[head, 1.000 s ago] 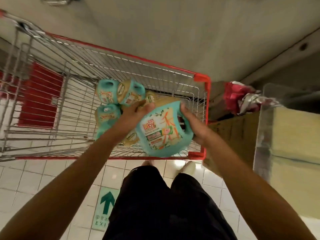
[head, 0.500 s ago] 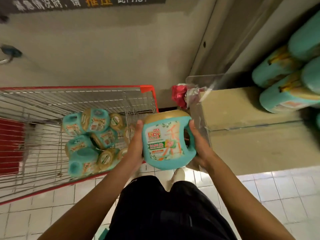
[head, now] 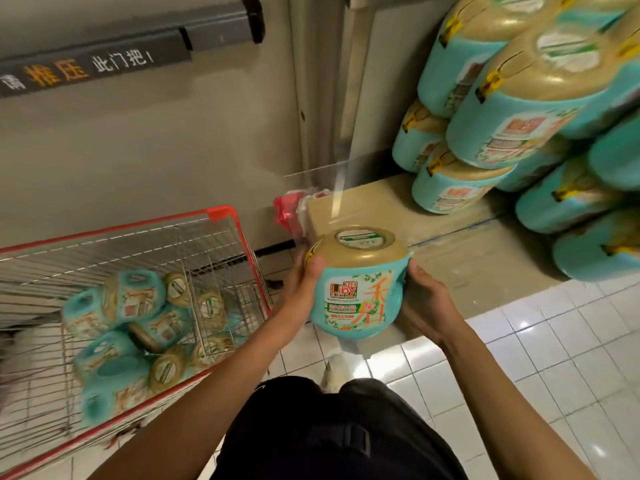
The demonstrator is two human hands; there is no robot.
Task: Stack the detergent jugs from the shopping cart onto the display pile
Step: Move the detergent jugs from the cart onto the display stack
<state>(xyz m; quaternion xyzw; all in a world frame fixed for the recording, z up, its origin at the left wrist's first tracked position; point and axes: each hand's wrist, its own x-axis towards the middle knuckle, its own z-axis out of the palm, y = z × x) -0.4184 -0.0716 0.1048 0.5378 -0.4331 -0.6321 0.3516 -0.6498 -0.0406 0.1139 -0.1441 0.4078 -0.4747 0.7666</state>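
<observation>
2 hands [head: 298, 292] [head: 423, 303] grip jug [head: 353, 299]; display pile [head: 519, 119] cut off at right

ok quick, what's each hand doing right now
Left hand: holding the Liby detergent jug by its side.
Right hand: holding the same jug's other side.

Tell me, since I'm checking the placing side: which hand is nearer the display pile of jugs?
Right. The right hand grips the held jug on the side facing the display pile; the left hand grips its opposite side, next to the shopping cart.
</observation>
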